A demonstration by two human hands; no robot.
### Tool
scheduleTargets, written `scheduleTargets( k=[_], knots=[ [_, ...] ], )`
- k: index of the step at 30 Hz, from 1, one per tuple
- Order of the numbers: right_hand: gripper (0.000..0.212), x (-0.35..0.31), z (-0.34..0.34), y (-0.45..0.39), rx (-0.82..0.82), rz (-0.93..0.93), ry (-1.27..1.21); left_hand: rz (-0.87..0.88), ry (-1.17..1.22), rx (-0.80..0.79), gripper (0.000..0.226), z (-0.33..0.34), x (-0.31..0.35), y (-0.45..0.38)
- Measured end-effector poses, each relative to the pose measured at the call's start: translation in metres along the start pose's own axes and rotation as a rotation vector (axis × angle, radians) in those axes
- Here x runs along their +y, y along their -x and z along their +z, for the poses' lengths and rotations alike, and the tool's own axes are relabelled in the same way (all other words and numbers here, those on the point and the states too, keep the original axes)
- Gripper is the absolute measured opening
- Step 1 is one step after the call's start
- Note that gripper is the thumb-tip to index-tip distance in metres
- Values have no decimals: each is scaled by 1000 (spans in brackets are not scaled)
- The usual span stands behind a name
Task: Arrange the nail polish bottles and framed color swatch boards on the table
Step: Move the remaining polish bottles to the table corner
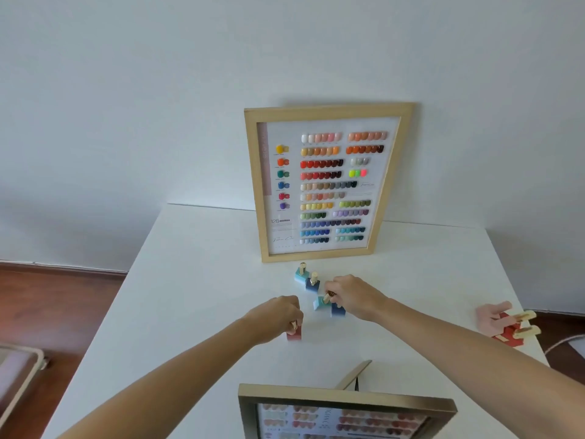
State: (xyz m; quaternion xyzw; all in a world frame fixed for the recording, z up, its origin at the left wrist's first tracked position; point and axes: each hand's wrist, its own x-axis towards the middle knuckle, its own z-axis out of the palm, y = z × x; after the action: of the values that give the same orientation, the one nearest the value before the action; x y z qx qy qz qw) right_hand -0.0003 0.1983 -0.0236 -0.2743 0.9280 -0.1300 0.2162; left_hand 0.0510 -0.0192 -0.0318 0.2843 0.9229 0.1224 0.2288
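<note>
On a white table (196,280), the left hand (280,315) pinches the cap of an upright pink bottle (293,334). The right hand (351,296) grips a tilted teal bottle (319,301), just short of two upright blue bottles (307,278) before the leaning swatch board (326,182).

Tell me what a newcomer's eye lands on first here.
First, the wooden-framed swatch board leaning on the wall at the table's far edge, its rows of bright colours. Then, mid-table, the left hand on a red bottle and the right hand among blue and teal bottles.
</note>
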Motion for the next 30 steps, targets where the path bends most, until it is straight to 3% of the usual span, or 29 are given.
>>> scheduleTargets(
  k=[7, 15, 30],
  knots=[
    [16, 34, -18, 59, 135, 136, -147, 138, -67, 51, 19, -36, 33, -26],
    [17, 100, -18, 160, 319, 352, -238, 294, -130, -10, 17, -65, 118, -95],
    [16, 185, 8, 310, 440, 757, -294, 469, -150, -88, 19, -14, 282, -203]
  ],
)
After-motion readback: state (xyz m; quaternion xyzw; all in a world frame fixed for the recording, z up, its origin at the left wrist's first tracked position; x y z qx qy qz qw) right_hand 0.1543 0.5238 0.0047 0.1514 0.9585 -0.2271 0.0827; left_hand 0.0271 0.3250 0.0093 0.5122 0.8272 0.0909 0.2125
